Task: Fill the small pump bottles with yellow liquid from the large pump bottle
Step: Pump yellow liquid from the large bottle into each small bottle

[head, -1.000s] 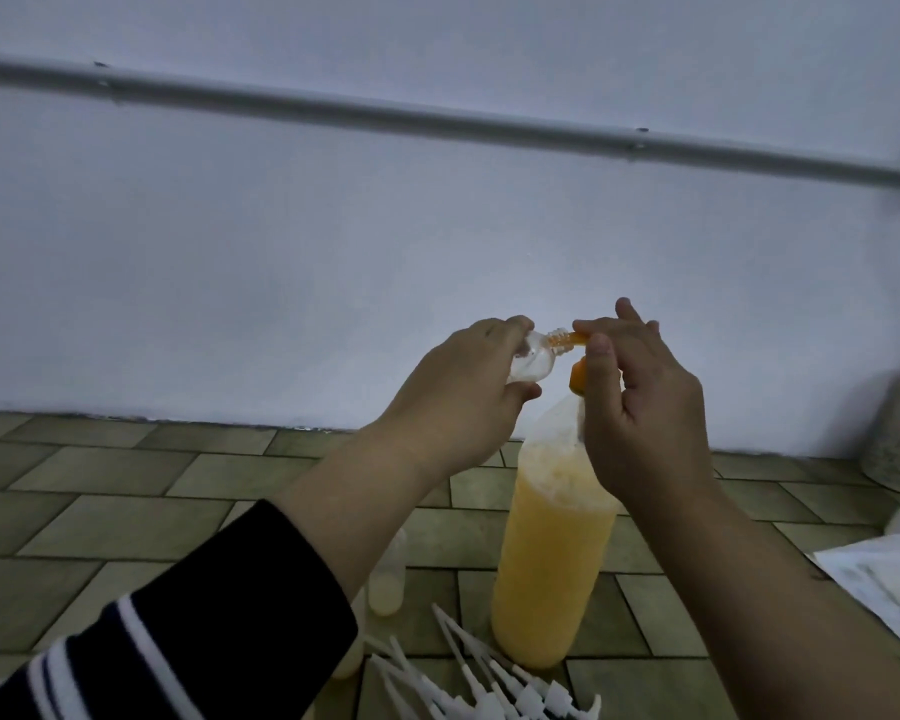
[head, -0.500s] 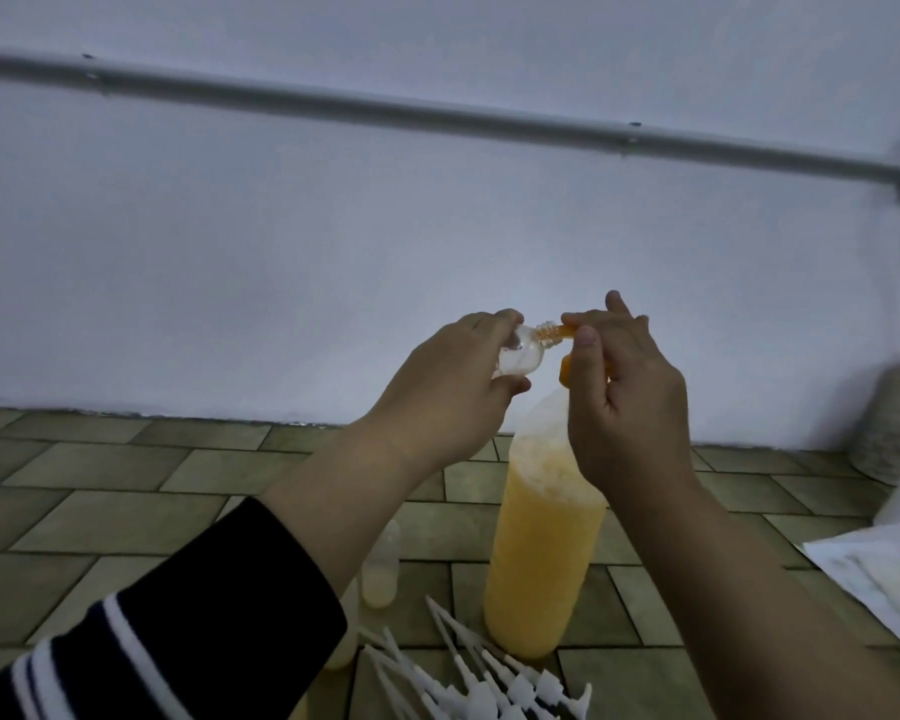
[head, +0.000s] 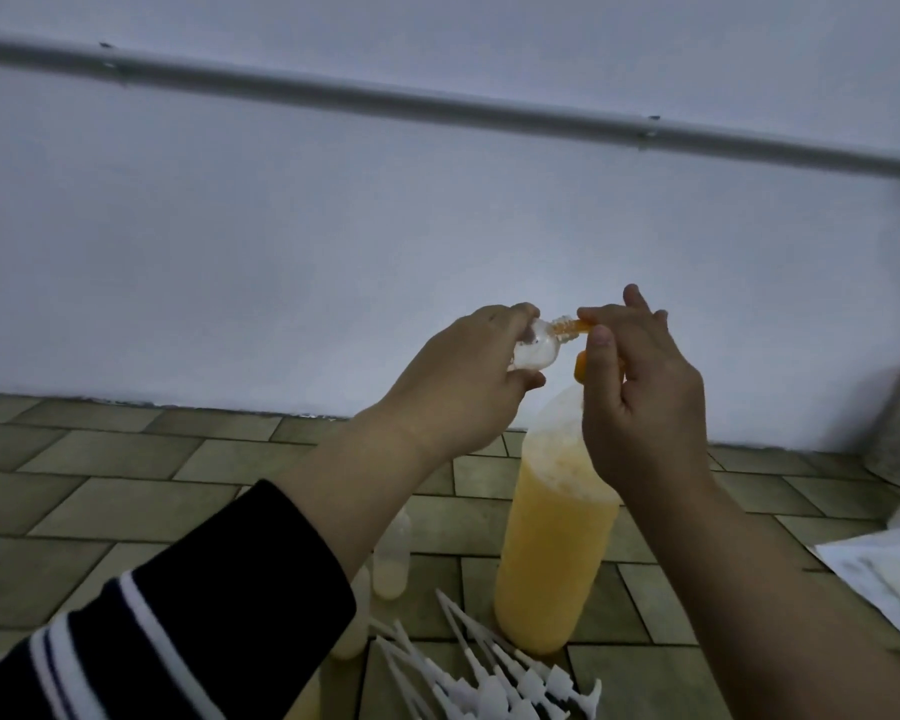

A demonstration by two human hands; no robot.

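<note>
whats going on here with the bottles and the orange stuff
A person is filling a small clear bottle from the large pump bottle of yellow liquid on the tiled floor. The left hand holds the small bottle tilted sideways, its neck at the orange spout, while the right hand rests on the pump head. Other small bottles and loose white pump tops wait nearby.

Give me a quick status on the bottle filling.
Left hand grips small clear bottle, tipped sideways. Right hand on orange pump nozzle, spout at its mouth. Large bottle upright. Nothing in the way.
</note>
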